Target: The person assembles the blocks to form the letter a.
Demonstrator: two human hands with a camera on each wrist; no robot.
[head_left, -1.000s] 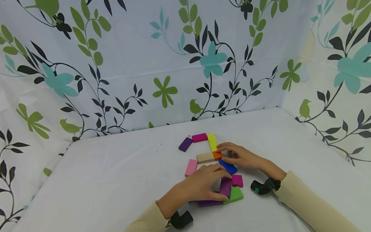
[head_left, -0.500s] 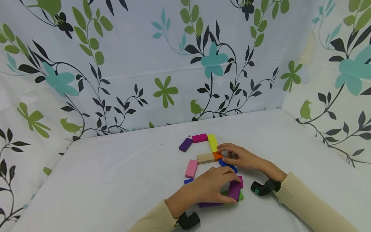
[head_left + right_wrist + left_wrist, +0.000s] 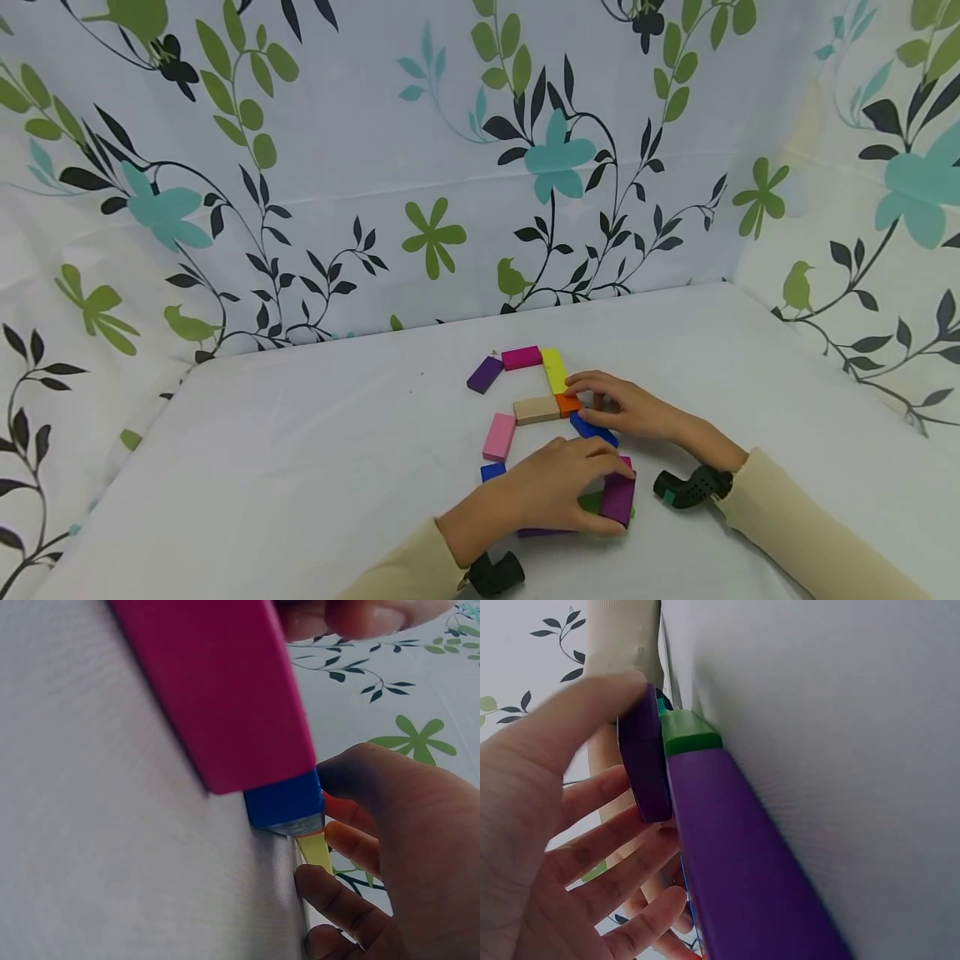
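My left hand (image 3: 551, 487) pinches a purple block (image 3: 618, 498) between thumb and fingers, over the right part of a green block (image 3: 591, 502). In the left wrist view, the pinched block stands beside the green block (image 3: 694, 731) and a longer-looking purple block (image 3: 727, 855) lying on the cloth. My right hand (image 3: 630, 406) rests by the right side of the row, thumb at a blue block (image 3: 592, 428) and fingertips at the orange block (image 3: 568, 405) and yellow block (image 3: 555, 371). A magenta block (image 3: 225, 690) looms close in the right wrist view, partly covered in the head view.
Farther back lie another magenta block (image 3: 521, 358) and a dark purple block (image 3: 484, 374). A natural wood block (image 3: 536, 410), a pink block (image 3: 498, 437) and a second blue block (image 3: 492, 472) lie left of the hands. A leaf-patterned curtain (image 3: 420, 108) rises behind the white-covered table (image 3: 300, 450).
My left hand has carried the purple block rightward, from the green block's left part to its right part, now overlapping the magenta block. The right hand has stayed in place.
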